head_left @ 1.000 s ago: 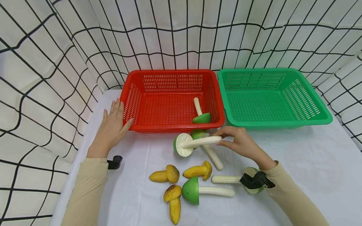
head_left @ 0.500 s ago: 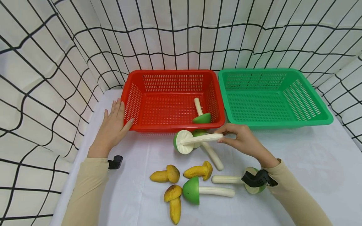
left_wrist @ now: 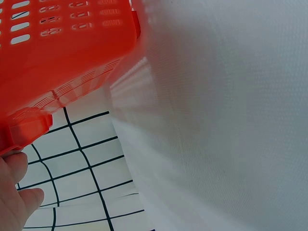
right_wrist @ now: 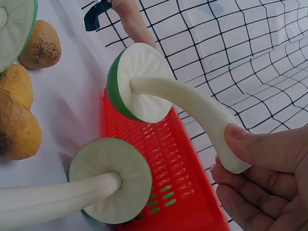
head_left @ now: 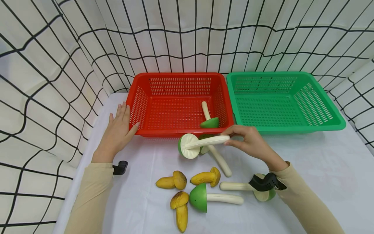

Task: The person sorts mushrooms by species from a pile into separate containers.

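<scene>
My right hand pinches the end of the white stem of a green-capped toy mushroom, held sideways just above the table in front of the red basket. Under it lies another green-capped mushroom. One more green mushroom lies inside the red basket. My left hand rests flat, fingers straight, against the red basket's left front corner.
An empty green basket stands right of the red one. Near the table's front lie three yellow-brown mushrooms and two more green ones. A grid-patterned cloth wall surrounds the white table.
My right hand has lifted the held mushroom slightly up and toward the red basket. The left hand has stayed on the basket's corner.
</scene>
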{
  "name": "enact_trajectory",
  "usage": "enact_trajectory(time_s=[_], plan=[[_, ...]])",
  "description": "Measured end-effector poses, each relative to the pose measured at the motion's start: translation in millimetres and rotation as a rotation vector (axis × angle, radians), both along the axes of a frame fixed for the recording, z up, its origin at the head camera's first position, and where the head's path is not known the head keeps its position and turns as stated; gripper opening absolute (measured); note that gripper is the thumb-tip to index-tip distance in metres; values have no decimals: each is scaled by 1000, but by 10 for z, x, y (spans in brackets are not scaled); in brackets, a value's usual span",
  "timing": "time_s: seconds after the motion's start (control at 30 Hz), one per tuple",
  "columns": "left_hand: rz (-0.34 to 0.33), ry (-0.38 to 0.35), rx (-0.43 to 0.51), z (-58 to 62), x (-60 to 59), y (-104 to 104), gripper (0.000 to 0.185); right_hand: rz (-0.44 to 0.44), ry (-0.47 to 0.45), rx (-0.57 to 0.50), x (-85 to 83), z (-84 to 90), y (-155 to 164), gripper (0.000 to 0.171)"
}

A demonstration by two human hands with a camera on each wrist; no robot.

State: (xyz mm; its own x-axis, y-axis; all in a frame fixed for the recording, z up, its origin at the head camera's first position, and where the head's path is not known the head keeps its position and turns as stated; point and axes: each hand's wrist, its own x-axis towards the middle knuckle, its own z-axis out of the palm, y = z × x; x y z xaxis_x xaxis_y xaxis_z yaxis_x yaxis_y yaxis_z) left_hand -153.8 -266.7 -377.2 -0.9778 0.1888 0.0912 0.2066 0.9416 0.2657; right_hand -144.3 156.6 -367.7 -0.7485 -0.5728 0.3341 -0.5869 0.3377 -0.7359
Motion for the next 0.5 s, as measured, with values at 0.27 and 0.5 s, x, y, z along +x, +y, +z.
enact_trajectory(time_s=[0.27,0.5], plan=[[-2,4,-1,9,4,5,72,2,6,-18,-18,31,-12,25],[-1,8,-7,8,-1,8,72,28,11,-72,-46,44,-27,24]])
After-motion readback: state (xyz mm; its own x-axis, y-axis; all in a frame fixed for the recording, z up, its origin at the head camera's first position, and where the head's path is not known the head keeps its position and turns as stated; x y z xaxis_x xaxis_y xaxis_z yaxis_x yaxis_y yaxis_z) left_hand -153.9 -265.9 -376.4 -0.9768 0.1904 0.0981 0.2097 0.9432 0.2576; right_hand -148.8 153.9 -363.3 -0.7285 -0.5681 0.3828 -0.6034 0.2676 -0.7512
